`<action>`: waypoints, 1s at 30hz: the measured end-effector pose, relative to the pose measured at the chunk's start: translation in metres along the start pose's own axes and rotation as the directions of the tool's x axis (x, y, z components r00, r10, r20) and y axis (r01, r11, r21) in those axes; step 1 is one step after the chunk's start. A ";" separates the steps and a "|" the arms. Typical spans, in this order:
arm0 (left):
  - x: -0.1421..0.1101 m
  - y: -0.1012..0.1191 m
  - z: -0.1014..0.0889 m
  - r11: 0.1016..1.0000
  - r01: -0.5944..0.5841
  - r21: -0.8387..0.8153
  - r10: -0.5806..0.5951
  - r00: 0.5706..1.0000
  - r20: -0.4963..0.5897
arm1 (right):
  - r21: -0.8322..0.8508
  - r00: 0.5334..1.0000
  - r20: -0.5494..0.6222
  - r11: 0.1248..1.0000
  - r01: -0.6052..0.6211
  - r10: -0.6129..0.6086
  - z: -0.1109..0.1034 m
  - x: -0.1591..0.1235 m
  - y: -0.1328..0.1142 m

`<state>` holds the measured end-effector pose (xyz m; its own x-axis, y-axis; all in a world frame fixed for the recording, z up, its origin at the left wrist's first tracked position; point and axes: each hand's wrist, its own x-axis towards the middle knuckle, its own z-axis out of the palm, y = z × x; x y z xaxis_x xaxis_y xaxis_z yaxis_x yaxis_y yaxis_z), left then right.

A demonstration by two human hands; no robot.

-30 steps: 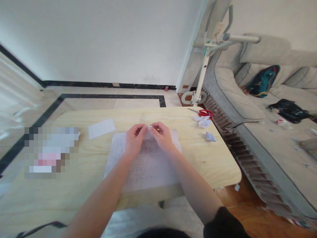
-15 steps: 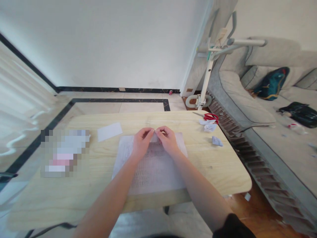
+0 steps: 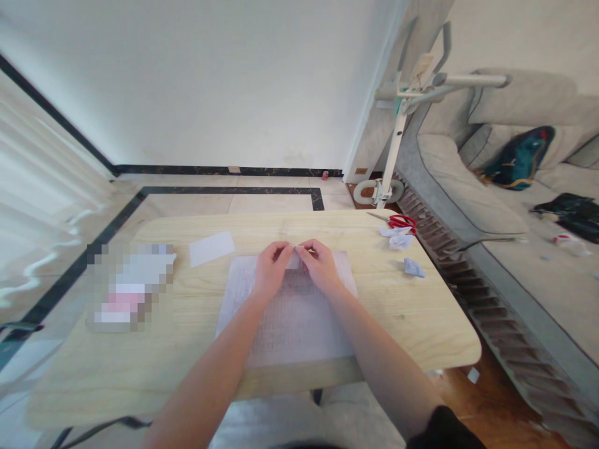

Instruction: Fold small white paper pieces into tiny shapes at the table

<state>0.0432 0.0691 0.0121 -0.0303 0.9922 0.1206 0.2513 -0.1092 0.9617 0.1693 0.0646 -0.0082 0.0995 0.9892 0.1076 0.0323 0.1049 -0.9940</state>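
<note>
My left hand (image 3: 270, 269) and my right hand (image 3: 321, 267) meet over the middle of a light wooden table (image 3: 421, 312). Both pinch a small folded piece of white paper (image 3: 295, 258) between their fingertips. Under the hands lies a large printed sheet (image 3: 290, 318), flat on the table and reaching its near edge.
A white card (image 3: 211, 248) lies left of the hands, and a blurred-out object (image 3: 131, 284) further left. Red scissors (image 3: 400, 221) and crumpled paper scraps (image 3: 413, 267) sit at the table's far right. A grey sofa (image 3: 515, 237) and a white stand (image 3: 390, 156) are on the right.
The hands keep pinching the small paper in the same spot on the table. The view has swung slightly, shifting everything a little to the right.
</note>
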 end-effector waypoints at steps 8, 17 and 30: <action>-0.002 0.002 -0.002 0.998 0.052 -0.036 -0.053 0.999 -0.012 | -0.032 1.000 0.000 0.999 0.012 -0.012 0.000 0.000 0.000; 0.000 -0.002 -0.001 0.998 0.044 -0.033 -0.044 0.999 0.018 | -0.076 0.999 0.006 0.996 0.038 -0.037 0.000 -0.002 -0.001; 0.002 -0.006 0.000 0.997 0.066 -0.047 -0.063 0.996 0.062 | -0.128 0.999 -0.026 0.991 0.024 -0.027 0.003 -0.004 -0.001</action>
<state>0.0419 0.0714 0.0064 0.0136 0.9989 0.0439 0.2034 -0.0457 0.9780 0.1664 0.0612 -0.0074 0.1241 0.9830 0.1354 0.1618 0.1146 -0.9801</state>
